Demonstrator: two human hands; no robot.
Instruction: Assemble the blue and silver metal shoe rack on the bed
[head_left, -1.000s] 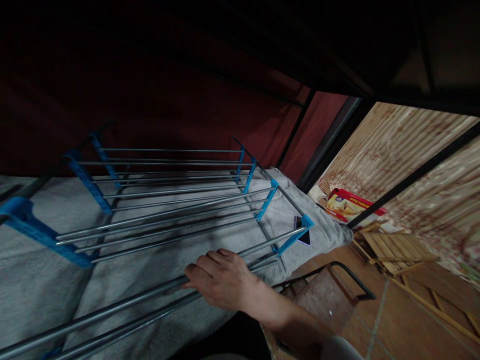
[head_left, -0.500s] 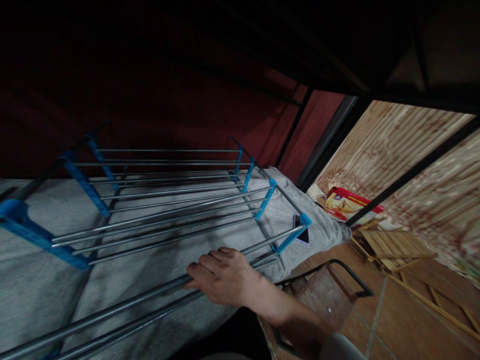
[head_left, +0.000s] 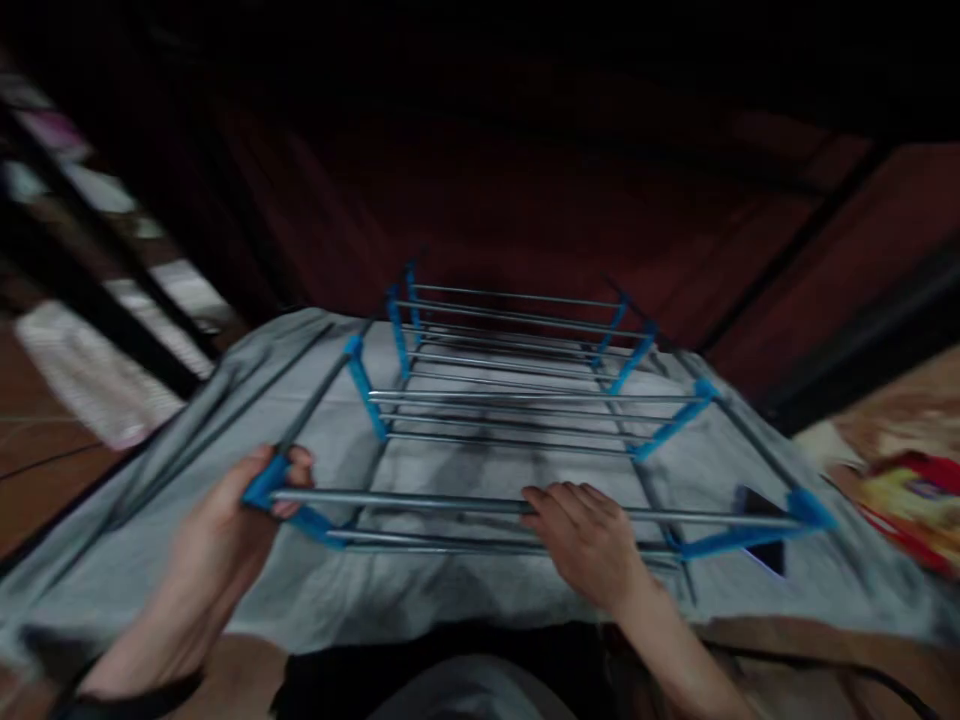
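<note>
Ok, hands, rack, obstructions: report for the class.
Left fingers gripping blue front bracket; right fingers curled over front rod. Rack on grey cloth. Phone near its right end.

Black posts (head_left: 97, 302) flank a dimly lit, dark red backdrop (head_left: 525, 220), with brown floor (head_left: 41, 495) showing at left.

we seem to be in a home, likely a bedroom: a soft grey cover (head_left: 442, 595) is spread before us, a dark red curtain (head_left: 510, 210) hangs at twelve o'clock, a phone (head_left: 769, 558) lies at four, and at nine we see pale fabric (head_left: 105, 370) and a brownish-orange floor (head_left: 45, 455).
</note>
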